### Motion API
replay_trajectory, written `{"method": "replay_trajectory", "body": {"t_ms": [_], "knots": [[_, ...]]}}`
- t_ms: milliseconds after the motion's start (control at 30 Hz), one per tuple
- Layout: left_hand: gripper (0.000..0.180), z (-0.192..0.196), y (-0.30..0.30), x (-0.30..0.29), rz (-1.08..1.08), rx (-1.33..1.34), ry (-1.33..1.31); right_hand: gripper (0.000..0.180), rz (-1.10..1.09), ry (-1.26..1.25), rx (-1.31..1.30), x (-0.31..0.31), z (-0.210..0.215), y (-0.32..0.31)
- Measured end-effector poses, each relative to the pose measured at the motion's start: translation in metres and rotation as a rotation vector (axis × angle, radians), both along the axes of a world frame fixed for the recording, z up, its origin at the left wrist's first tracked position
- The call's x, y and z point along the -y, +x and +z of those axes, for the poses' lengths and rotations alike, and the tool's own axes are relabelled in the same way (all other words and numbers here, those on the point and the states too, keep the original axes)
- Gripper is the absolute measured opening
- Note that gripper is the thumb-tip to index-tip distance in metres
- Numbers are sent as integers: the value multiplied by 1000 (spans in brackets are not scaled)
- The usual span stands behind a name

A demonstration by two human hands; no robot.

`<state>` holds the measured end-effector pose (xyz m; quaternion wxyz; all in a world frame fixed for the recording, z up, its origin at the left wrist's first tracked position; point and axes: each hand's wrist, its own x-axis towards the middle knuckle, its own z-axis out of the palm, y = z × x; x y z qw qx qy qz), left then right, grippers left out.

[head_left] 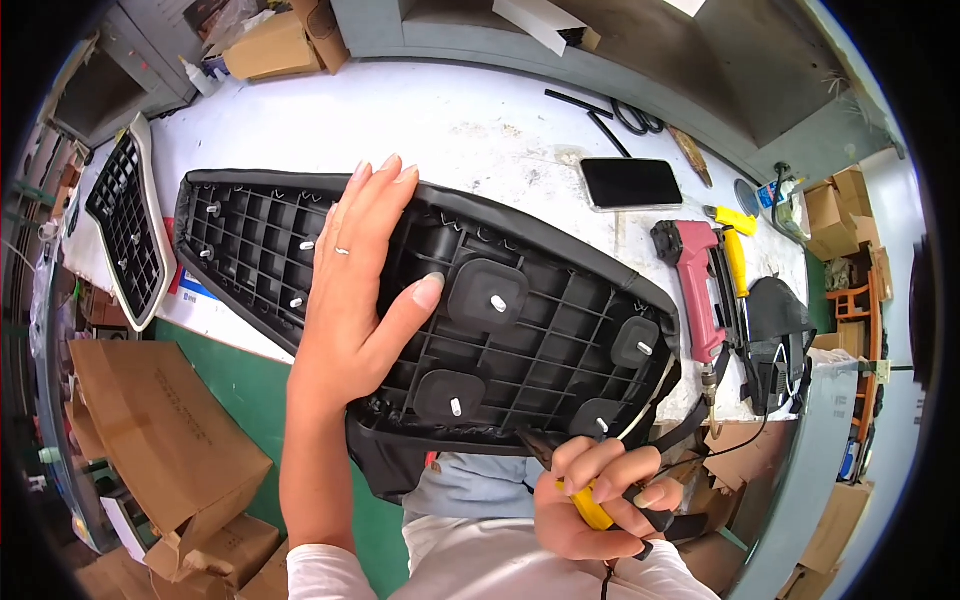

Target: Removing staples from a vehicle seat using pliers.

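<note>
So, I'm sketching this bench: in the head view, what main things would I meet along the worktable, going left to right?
White-rimmed black panel → large black panel → pink staple gun → black bag-like item.

Workshop, scuffed white workbench [480, 130], red staple gun [697, 285], cardboard boxes [165, 430], green floor [235, 370]

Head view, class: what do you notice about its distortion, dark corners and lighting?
Head view: the edge of the grey cabinet bows and the corners go black; head view: the white tabletop is brightly lit; head view: the black ribbed panel loses detail in its recesses, while its pale studs stand out brightly.
</note>
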<state>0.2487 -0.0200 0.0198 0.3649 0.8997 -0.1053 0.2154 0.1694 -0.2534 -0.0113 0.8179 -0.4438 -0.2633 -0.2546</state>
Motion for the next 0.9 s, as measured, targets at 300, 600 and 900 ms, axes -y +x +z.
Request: {"method": "replay_trajectory", "body": {"t_ms": [300, 600, 900], "knots": [[68, -2, 4, -3, -24, -22, 11, 12, 461, -316, 910, 13, 7, -15], [68, -1, 0, -1, 6, -14, 30, 50, 632, -388, 326, 7, -13, -26], [68, 1, 0, -2, 12, -4, 16, 53, 181, 183, -69, -15, 8, 9]]}}
